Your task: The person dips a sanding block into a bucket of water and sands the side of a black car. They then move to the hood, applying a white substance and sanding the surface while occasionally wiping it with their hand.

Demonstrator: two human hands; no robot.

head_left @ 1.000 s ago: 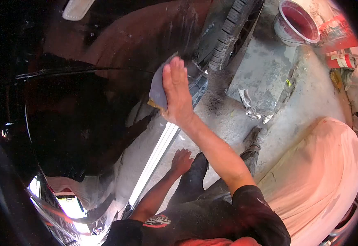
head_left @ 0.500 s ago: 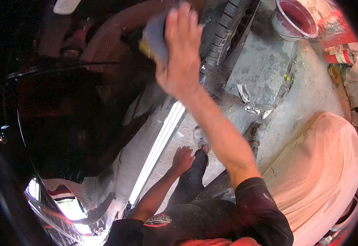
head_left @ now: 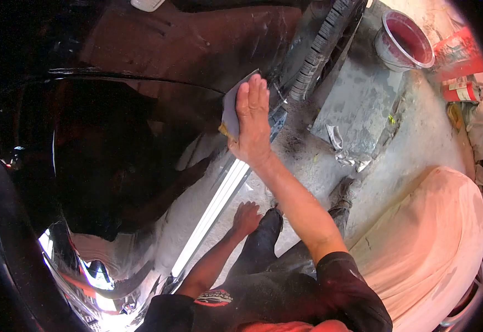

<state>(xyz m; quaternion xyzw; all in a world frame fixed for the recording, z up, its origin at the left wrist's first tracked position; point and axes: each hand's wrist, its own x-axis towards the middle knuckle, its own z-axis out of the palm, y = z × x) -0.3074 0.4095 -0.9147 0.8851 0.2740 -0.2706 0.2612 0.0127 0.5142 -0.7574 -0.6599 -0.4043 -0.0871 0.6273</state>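
Nearest is the person's black T-shirt (head_left: 263,299), with a red cloth (head_left: 302,326) at its lower edge. Just beyond it, the left hand (head_left: 247,218) hangs low beside a knee in dark trousers (head_left: 259,238), its fingers loosely spread and holding nothing visible. To the right a bulky shape under a pale orange cover (head_left: 424,243) closes off that side of the floor (head_left: 413,144). Left of the legs, a bright, pale sill strip (head_left: 211,218) slants up along the glossy black car body (head_left: 114,160).

Above the strip's upper end, the right hand (head_left: 254,119) lies flat, fingers together, over a grey sheet (head_left: 230,108) with a yellowish lower corner. The sheet is against the dark bodywork and looks like sandpaper, though the dark surroundings make that hard to confirm.

Farther on, a tyre (head_left: 321,50) stands just beyond the fingertips, to the right. Beside it a grey board (head_left: 363,99) lies on the floor, crumpled silvery material (head_left: 347,154) at its near edge. A red-stained bucket (head_left: 404,41) stands at its far end, with a red can (head_left: 461,91) to the right.
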